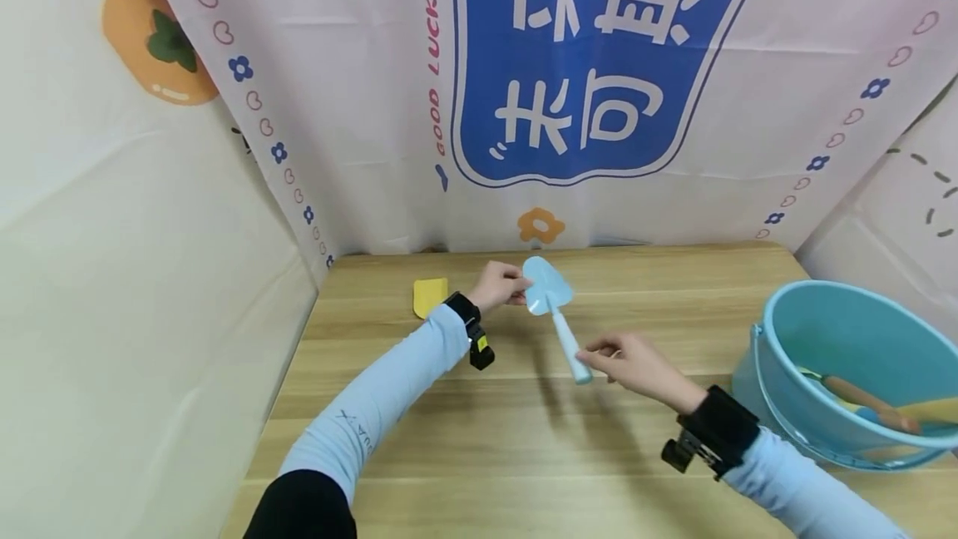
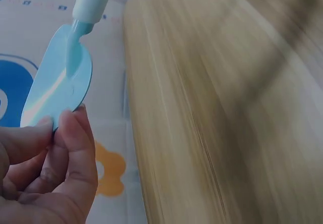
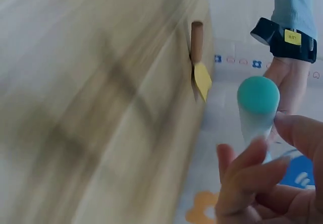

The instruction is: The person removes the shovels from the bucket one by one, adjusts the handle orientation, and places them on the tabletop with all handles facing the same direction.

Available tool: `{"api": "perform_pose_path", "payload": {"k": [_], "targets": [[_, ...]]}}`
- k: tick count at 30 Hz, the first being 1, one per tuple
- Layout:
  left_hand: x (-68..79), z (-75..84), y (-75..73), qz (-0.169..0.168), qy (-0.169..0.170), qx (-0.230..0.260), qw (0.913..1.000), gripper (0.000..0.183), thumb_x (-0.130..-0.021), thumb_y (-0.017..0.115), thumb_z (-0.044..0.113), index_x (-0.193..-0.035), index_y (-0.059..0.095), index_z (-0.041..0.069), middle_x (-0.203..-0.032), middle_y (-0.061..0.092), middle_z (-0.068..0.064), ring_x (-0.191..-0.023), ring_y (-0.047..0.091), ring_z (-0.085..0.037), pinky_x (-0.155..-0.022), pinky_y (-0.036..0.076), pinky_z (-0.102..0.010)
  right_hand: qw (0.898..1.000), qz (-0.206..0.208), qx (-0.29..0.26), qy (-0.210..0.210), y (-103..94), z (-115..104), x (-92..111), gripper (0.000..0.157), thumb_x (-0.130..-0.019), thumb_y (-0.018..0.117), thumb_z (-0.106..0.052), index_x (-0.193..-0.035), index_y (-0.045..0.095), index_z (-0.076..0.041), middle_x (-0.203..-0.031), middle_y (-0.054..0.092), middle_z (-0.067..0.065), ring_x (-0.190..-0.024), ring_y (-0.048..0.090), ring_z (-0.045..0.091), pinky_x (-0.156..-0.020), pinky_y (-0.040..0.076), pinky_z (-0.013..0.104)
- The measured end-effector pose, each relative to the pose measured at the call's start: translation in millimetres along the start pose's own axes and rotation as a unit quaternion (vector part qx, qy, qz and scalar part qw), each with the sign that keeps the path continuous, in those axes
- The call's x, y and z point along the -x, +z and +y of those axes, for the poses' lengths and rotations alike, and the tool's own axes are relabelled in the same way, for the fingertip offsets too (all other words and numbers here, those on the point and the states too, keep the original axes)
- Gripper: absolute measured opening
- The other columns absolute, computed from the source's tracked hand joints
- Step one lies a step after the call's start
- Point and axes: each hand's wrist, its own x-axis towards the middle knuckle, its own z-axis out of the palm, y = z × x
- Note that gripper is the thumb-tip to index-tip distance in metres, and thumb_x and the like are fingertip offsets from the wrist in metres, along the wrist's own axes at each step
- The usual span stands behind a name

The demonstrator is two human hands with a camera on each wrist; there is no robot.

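A light blue hand trowel (image 1: 549,285) is held above the wooden table, its blade toward the back wall and its handle slanting toward me. My left hand (image 1: 497,285) pinches the edge of the blade between thumb and fingers, close up in the left wrist view. At the handle's end, my right hand (image 1: 632,363) pinches lightly with its fingertips. In the right wrist view the handle's turquoise end cap (image 3: 258,95) points at the camera. Beyond the left forearm lies a yellow-bladed scraper (image 3: 202,80) with a wooden handle; the arm hides that handle in the head view.
On the right of the table (image 1: 479,447) stands a light blue bucket (image 1: 771,389) with several tools inside, one with a wooden handle (image 1: 868,402). A printed cloth (image 1: 359,106) hangs along the table's back edge, and pale cloth (image 1: 150,273) hangs at the left.
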Motion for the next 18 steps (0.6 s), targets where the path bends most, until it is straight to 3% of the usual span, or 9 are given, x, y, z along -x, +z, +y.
{"api": "perform_pose_path", "payload": {"k": [6,10,14,18], "targets": [[-9.9,-14.1,-24.0,0.015,-0.016,-0.04,0.999,0.015,-0.088,0.062,0.006,-0.096,0.064,-0.007,-0.087,0.062,-0.02,-0.071,0.064,-0.025,-0.066,0.056,-0.028,0.994,-0.061,-0.085,0.011,33.9,-8,-36,0.035,-0.086,0.064,-0.037,-0.089,0.067,-0.003,-0.065,0.063,0.003,-0.053,0.055,0.018,-0.045,0.047,0.029],[-17.9,-19.6,-42.3,0.061,-0.042,-0.058,0.9956,0.017,-0.086,0.065,0.006,-0.099,0.067,-0.005,-0.087,0.064,-0.017,-0.066,0.063,-0.018,-0.066,0.056,-0.028,0.991,-0.062,-0.12,0.019,54.5,-20,-60,0.031,-0.086,0.065,-0.033,-0.083,0.067,-0.002,-0.062,0.062,0.004,-0.051,0.055,0.014,-0.051,0.053,0.036],[-22.6,-34.5,-55.9,0.108,-0.059,-0.083,0.9889,0.019,-0.082,0.068,0.002,-0.1,0.068,-0.004,-0.09,0.066,-0.015,-0.076,0.065,-0.023,-0.071,0.056,-0.033,0.986,-0.058,-0.154,0.028,75.4,-30,-80,0.03,-0.087,0.065,-0.03,-0.081,0.066,0.0,-0.061,0.061,0.006,-0.049,0.056,0.012,-0.057,0.055,0.041],[-20.0,-53.3,-61.2,0.137,-0.08,-0.124,0.9796,0.023,-0.081,0.068,0.002,-0.104,0.068,-0.002,-0.097,0.067,-0.015,-0.079,0.065,-0.026,-0.075,0.054,-0.038,0.984,-0.066,-0.16,0.045,95.9,-33,-92,0.029,-0.089,0.063,-0.027,-0.077,0.064,0.0,-0.06,0.059,0.005,-0.048,0.056,0.011,-0.057,0.056,0.039]]}}
